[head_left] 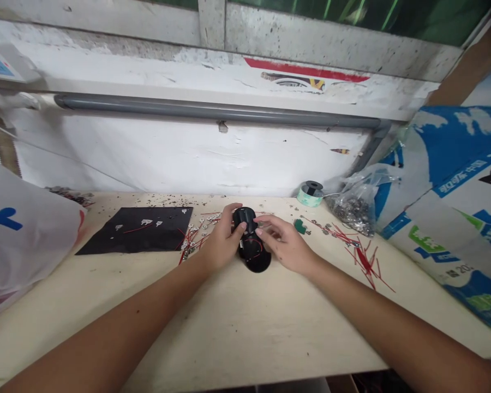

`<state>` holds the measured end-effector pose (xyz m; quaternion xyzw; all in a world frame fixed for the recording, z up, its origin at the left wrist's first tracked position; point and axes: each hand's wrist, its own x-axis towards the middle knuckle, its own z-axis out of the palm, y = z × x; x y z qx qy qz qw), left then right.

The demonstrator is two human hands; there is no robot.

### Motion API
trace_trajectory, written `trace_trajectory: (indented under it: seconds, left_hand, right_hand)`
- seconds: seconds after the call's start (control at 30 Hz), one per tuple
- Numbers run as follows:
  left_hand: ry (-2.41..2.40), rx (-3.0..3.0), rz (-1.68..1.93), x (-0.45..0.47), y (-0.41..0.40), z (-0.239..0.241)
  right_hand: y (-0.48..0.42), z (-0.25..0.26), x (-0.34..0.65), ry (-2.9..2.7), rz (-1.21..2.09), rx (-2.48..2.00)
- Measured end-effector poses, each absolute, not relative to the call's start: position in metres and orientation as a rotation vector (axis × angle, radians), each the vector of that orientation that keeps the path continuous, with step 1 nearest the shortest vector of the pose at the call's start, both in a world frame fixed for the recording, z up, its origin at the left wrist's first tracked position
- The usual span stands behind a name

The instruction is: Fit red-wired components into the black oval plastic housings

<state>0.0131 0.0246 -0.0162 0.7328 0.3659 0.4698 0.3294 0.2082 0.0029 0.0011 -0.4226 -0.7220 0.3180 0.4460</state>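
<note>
Left hand [223, 243] with fingers grasping a black plastic housing [251, 248], right hand [284, 244] beside it, its fingers' grip unclear, red wires [364, 262] on the counter [237, 327]

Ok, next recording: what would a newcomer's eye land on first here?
The black plastic part between the left hand and right hand stands out first, at the middle of the pale workbench. Bright red wire snippets lie scattered to its right, and a black mat lies to its left.
</note>
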Motion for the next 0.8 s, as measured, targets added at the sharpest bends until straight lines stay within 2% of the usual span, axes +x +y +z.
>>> trace_trajectory:
  seconds: [0.17, 0.37, 0.57, 0.8]
  left_hand:
    - [1.015, 1.988, 1.143, 0.012, 0.02, -0.012]
    - [1.037, 2.219, 0.999, 0.015, 0.015, -0.002]
    - [0.936, 2.198, 1.303, 0.017, 0.019, -0.008]
    - [0.838, 2.218, 1.461, 0.019, 0.011, 0.003]
  right_hand:
    - [0.007, 0.0, 0.211, -1.778, 0.663, -0.986]
    - [0.002, -0.007, 0.197, -1.646, 0.688, -0.921]
    - [0.001, -0.014, 0.192, -1.623, 0.752, -0.944]
    - [-0.003, -0.01, 0.192, -1.668, 0.706, -0.97]
